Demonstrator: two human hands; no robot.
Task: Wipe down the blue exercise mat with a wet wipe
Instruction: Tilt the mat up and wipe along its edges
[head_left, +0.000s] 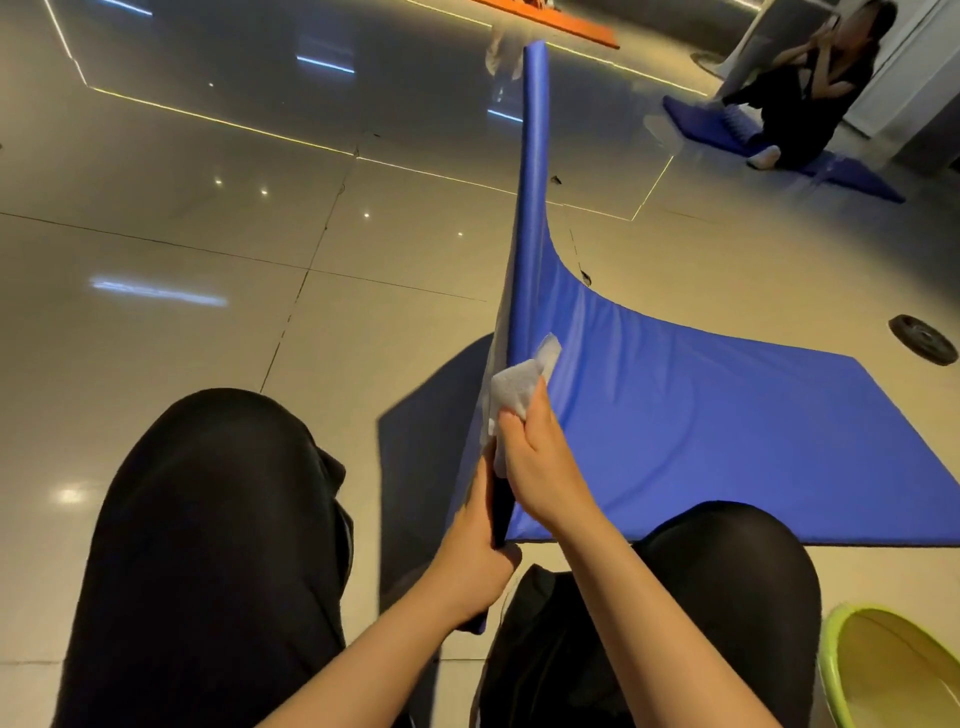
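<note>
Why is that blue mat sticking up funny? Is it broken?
Not broken, as far as the picture shows. The left hand holds one edge of the blue exercise mat lifted on end, so it curves up off the floor, while the right hand presses the wet wipe against it.

Wipe (522, 387) on lifted mat (701, 426) edge, basin (836, 670) right.
</note>
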